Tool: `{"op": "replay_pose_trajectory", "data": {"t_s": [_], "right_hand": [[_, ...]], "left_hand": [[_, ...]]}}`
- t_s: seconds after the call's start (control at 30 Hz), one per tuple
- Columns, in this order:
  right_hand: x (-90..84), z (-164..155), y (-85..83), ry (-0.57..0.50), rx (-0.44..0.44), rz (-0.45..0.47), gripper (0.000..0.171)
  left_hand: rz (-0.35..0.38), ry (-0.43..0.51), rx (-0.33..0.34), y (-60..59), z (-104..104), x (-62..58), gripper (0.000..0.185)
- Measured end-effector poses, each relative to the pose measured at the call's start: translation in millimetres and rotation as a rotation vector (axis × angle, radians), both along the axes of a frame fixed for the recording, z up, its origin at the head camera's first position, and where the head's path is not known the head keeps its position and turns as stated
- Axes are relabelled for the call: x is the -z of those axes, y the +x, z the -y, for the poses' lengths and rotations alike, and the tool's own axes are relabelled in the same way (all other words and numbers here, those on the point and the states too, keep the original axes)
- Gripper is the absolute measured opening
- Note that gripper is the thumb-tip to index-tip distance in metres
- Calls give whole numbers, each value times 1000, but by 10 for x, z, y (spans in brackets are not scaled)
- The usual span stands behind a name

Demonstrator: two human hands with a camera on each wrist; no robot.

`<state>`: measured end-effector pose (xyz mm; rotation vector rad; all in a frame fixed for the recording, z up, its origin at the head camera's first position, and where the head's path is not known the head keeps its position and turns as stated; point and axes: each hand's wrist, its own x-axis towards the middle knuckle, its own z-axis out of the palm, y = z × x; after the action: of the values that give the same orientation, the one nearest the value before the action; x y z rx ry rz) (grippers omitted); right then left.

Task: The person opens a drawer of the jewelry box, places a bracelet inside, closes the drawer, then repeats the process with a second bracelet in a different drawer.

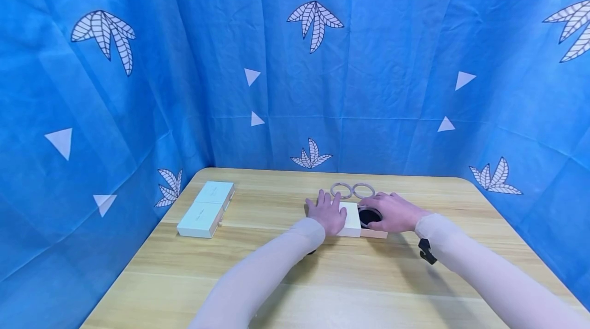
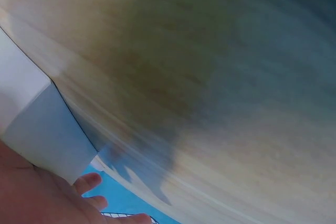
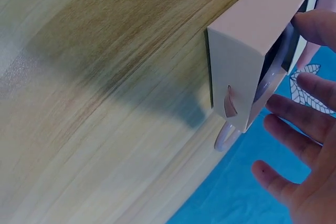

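Note:
A white box [image 1: 351,219] lies on the wooden table with its pale pink drawer [image 3: 252,19] pulled out to the right. In the drawer sits a lilac-grey bangle [image 1: 374,211] over a dark lining. My left hand [image 1: 328,213] rests on the box's left part, its fingers spread. Over the drawer is my right hand [image 1: 396,212]. Its thumb reaches the near side of the bangle, and the fingers extend loosely toward the far side in the right wrist view. A small ribbon tab [image 3: 229,103] hangs from the drawer's end.
Two more bangles, a left one [image 1: 341,190] and a right one [image 1: 364,190], lie side by side behind the box. Two pale boxes, a front one [image 1: 199,219] and a rear one [image 1: 214,192], stand at the table's left. A blue patterned curtain [image 1: 304,88] encloses the table.

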<state>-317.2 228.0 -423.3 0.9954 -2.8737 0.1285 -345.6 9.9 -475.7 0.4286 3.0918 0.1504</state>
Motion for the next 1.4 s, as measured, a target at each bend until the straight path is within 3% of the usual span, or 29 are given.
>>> {"op": "replay_pose_trajectory", "data": {"t_s": [0.73,1.4], "right_hand": [[-35,-127,59,-73,34,52,62],[-8,-325,82,-120,82,180,85]], "left_hand": [[12,-3,3,-34,5,30,64],[19,-14,1,3,0,-7,63]]}}
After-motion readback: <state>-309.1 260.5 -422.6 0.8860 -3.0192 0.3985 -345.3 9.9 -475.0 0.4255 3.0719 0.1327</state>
